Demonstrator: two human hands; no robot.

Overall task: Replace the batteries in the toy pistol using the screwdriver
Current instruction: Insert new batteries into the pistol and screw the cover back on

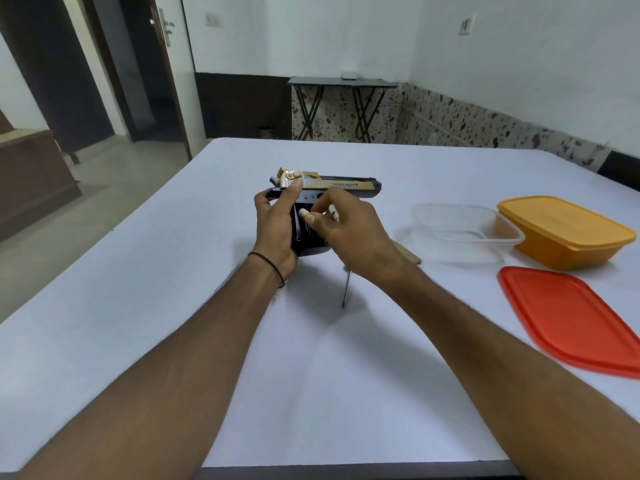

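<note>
The toy pistol [343,185], gold on top and black below, lies on its side on the white table [173,306], barrel pointing right. My left hand [275,227] grips its black handle, whose battery compartment lies open. My right hand [349,233] pinches a white battery [303,214] at the open compartment and holds a second battery [334,213] between its fingers. The screwdriver [347,288] lies on the table under my right wrist, its metal shaft pointing toward me and its handle mostly hidden.
To the right stand a clear plastic container [464,230], an orange box [564,233] and a flat red lid [571,317]. A tan piece [410,254] peeks out beside my right hand. A folding table [341,83] stands by the far wall.
</note>
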